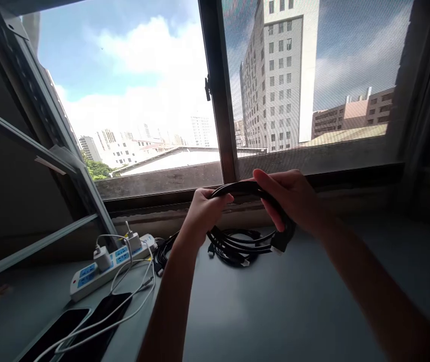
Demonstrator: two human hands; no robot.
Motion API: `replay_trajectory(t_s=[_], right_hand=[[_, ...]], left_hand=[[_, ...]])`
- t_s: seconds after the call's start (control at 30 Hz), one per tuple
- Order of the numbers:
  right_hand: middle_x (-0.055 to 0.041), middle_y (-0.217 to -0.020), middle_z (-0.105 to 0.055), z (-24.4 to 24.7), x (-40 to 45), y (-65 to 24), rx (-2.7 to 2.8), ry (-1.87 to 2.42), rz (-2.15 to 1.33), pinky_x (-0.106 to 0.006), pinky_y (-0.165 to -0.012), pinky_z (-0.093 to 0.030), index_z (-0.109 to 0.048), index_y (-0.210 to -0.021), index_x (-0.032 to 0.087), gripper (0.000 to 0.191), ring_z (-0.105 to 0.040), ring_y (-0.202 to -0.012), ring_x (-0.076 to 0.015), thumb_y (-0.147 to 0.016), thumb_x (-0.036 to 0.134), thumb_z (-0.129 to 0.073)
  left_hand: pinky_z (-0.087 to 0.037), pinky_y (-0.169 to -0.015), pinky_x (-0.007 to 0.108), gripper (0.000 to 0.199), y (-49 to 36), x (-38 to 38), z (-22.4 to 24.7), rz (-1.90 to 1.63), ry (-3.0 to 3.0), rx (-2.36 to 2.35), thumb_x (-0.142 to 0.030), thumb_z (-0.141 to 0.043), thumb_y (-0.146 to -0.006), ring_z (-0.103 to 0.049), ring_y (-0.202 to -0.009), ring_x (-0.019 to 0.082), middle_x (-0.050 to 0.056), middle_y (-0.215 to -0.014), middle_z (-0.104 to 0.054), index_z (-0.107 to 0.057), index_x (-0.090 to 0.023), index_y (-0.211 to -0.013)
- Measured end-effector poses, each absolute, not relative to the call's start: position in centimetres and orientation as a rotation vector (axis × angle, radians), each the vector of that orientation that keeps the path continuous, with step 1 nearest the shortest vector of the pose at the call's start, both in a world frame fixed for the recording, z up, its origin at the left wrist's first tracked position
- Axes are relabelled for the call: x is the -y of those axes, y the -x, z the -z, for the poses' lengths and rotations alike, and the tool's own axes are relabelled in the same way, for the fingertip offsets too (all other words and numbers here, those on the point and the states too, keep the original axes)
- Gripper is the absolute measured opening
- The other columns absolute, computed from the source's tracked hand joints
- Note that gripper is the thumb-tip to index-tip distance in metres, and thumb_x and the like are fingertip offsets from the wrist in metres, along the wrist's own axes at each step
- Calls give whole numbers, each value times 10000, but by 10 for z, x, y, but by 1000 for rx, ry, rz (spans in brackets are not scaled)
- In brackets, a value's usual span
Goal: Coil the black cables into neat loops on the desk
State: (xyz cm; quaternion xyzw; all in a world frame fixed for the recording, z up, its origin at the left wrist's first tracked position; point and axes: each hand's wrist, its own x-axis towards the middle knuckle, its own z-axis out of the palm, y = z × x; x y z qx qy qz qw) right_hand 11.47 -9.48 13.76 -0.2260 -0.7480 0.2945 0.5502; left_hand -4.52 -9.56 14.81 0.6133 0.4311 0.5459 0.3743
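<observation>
A coiled black cable (247, 188) is held up above the table in both hands. On the coil's left side, my left hand (206, 211) is closed round it, with the thumb lying along the top. My right hand (290, 193) grips the right side between thumb and fingers. A dark connector with a light tip (279, 242) hangs from the coil below my right hand. Behind and below lies another coiled black cable (233, 259) on the table, partly hidden by the held one.
More black cable (164, 251) lies left of my left forearm. A white power strip (97, 281) with plugged-in chargers stands on the grey table (245, 311) at the left. White cords cross two dark phones (62, 329). A window frame (220, 100) rises behind.
</observation>
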Motion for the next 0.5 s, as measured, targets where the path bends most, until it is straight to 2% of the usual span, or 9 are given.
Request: replay_trajectory(t_s=[0.07,0.13,0.2,0.27,0.3,0.4,0.5], right_hand=[[37,-323,-423,-135,86,-115,1793,537,-733,-174,-296,-267,-415,-456,164,579,-387,-249,-61,-878,558,-466],[26,-375,-468,-131,77,-113,1793,533,-712,-176,-324,-312,-500,-532,152,564,-436,-289,-73,-912,555,-391],[3,-548,-580,-125,67,-107,1784,584,-504,-186,-404,-390,-630,-831,138,477,-530,-406,-93,-938,516,-360],[-25,-812,-639,-120,61,-101,1788,704,-131,-200,-485,-422,-541,-1190,185,393,-589,-565,-113,-933,459,-428],[-35,-925,-628,-117,59,-97,1792,780,60,-200,-496,-415,-464,-1288,213,416,-595,-630,-122,-923,413,-472],[-46,-1085,-565,-113,57,-88,1814,1001,414,-201,-459,-365,-319,-1399,249,516,-582,-703,-137,-913,235,-491],[-39,-1088,-552,-109,52,-83,1840,1212,472,-218,-494,-386,-219,-1442,273,605,-585,-719,-150,-902,121,-444]], left_hand=[[-98,-324,181,334,46,94,-147,-1369,-1584,-1103,-138,-570,-672,-171,-273,1,-87,-300,-254,-368,-166,-407],[-118,-320,175,342,47,90,-146,-1417,-1549,-1156,-140,-596,-665,-186,-277,3,-86,-301,-275,-363,-164,-416],[-124,-317,169,353,51,84,-145,-1493,-1467,-1197,-134,-609,-657,-195,-283,4,-89,-308,-276,-344,-165,-424],[-114,-316,170,380,56,79,-144,-1534,-1364,-1152,-133,-594,-665,-176,-287,2,-95,-320,-248,-299,-171,-429],[-114,-317,171,396,59,77,-145,-1531,-1324,-1103,-132,-583,-672,-165,-290,1,-97,-328,-229,-271,-174,-431],[-124,-314,173,448,69,77,-148,-1482,-1279,-985,-138,-572,-683,-148,-294,1,-98,-348,-185,-194,-183,-447],[-140,-303,166,442,72,75,-149,-1397,-1290,-927,-157,-565,-704,-146,-284,3,-100,-348,-178,-191,-186,-469]])
